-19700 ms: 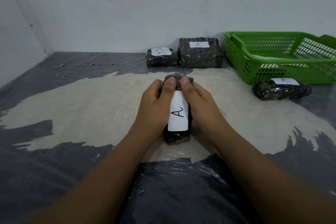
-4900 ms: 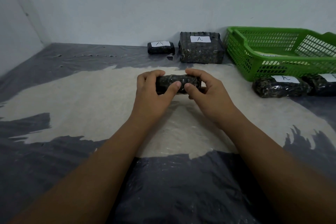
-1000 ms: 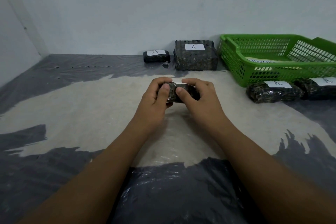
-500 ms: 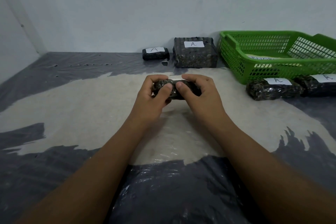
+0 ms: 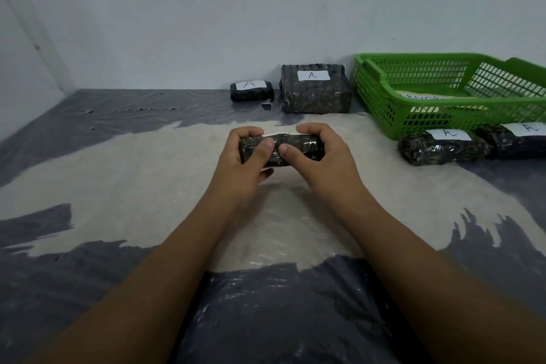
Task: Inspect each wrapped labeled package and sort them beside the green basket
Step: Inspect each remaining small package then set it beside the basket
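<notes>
**Head view: roll the package until its label shows**

Both hands hold one small dark package wrapped in clear film [image 5: 298,146] lengthwise between them, lifted a little above the grey plastic sheet [image 5: 88,275]. The left hand [image 5: 245,156] curls round the package's left end and the right hand [image 5: 319,154] round its right end. Fingers wrap over the far side, and both thumbs press on the near face, almost meeting at the middle.

No white label shows on the face turned toward the camera, so the inspection looks unfinished. To do it well, roll the package about its long axis with the thumbs. The fingers should give a little at a time, so the slick film does not slip. Stop when the label faces up and can be read.

Off to the right of the right hand stands the green plastic lattice basket [image 5: 381,97]. Just in front of it lie two dark wrapped packages with white A labels [image 5: 440,148], side by side. If this one reads the same, the place for it is probably in that row. Beyond the hands, against the wall, sit a small dark labelled packet [image 5: 251,91] and a larger dark labelled block [image 5: 316,94], both marked A.
</notes>
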Action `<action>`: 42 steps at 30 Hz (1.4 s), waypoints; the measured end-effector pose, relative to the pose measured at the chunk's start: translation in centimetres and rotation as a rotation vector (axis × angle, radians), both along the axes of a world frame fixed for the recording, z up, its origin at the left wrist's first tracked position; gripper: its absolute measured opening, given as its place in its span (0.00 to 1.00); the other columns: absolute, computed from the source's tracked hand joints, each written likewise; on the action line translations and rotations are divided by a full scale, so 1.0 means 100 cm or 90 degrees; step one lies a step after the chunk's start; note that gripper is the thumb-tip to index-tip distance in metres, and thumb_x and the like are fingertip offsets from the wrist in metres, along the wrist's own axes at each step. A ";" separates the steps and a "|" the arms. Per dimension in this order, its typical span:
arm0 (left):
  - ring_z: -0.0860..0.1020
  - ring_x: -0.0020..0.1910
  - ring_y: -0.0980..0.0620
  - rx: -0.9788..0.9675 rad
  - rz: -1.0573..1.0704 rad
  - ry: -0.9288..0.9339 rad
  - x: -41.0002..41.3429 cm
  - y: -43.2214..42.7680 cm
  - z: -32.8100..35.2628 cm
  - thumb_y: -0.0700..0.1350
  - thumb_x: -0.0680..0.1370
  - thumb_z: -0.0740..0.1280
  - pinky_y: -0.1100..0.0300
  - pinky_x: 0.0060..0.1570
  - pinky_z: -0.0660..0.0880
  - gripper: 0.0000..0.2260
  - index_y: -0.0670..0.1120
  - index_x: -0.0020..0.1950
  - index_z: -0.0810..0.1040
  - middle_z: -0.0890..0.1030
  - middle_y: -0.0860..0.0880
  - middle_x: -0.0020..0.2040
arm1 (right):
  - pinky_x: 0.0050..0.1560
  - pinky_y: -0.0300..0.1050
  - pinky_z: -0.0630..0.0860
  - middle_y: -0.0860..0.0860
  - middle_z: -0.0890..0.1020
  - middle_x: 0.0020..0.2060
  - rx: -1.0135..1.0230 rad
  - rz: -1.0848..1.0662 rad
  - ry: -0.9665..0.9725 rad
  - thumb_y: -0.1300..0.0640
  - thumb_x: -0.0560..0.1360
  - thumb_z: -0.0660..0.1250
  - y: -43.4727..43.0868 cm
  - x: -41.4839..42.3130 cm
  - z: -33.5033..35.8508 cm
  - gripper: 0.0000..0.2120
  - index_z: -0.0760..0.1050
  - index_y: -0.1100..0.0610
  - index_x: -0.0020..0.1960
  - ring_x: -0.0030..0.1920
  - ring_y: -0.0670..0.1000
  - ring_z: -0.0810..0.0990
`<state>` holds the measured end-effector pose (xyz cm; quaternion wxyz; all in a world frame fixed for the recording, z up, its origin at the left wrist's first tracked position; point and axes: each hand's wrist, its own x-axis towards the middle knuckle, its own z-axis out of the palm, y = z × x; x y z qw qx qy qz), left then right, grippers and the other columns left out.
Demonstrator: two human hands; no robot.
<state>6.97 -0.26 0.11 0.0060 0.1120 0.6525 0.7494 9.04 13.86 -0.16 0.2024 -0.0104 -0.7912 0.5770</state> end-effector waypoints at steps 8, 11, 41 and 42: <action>0.80 0.49 0.51 -0.072 0.038 0.053 0.000 -0.002 -0.002 0.47 0.77 0.67 0.50 0.51 0.79 0.06 0.55 0.51 0.72 0.79 0.54 0.47 | 0.49 0.26 0.72 0.55 0.75 0.58 0.013 -0.008 0.048 0.55 0.75 0.71 -0.002 -0.002 0.002 0.11 0.74 0.45 0.54 0.49 0.43 0.77; 0.81 0.51 0.50 -0.089 0.052 0.077 0.001 -0.001 -0.002 0.44 0.77 0.68 0.54 0.48 0.81 0.09 0.52 0.52 0.71 0.78 0.52 0.48 | 0.49 0.24 0.71 0.52 0.74 0.59 -0.035 -0.001 0.037 0.53 0.76 0.70 -0.003 -0.001 0.002 0.15 0.69 0.45 0.59 0.55 0.45 0.77; 0.70 0.52 0.62 -0.332 0.173 0.228 -0.001 -0.002 -0.011 0.51 0.75 0.70 0.83 0.47 0.66 0.12 0.55 0.56 0.73 0.65 0.51 0.59 | 0.54 0.56 0.80 0.50 0.83 0.43 -0.108 0.031 0.059 0.57 0.76 0.70 -0.002 -0.001 0.002 0.03 0.78 0.51 0.45 0.47 0.54 0.83; 0.70 0.52 0.61 -0.334 0.171 0.226 0.000 0.000 -0.011 0.52 0.75 0.69 0.82 0.47 0.66 0.12 0.55 0.56 0.73 0.66 0.52 0.59 | 0.54 0.55 0.80 0.49 0.83 0.42 -0.103 0.025 0.062 0.57 0.76 0.70 -0.001 -0.001 0.002 0.04 0.78 0.51 0.43 0.46 0.53 0.83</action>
